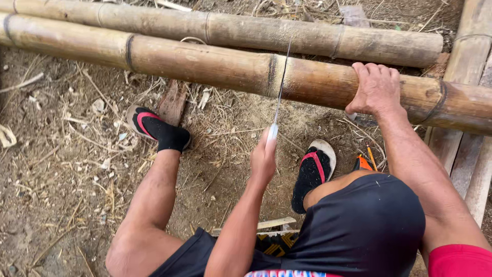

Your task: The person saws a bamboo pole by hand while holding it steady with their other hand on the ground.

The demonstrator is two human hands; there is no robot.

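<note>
The left hand has its fingers clamped on a thin saw (seen edge-on) cutting the nearer bamboo pole, which lies across the dirt; the right hand wraps the pole nearby.

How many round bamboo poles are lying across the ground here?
2: the near bamboo pole, being sawn and steadied by the right hand, and the far bamboo pole behind it. More may lie outside the view.
</note>
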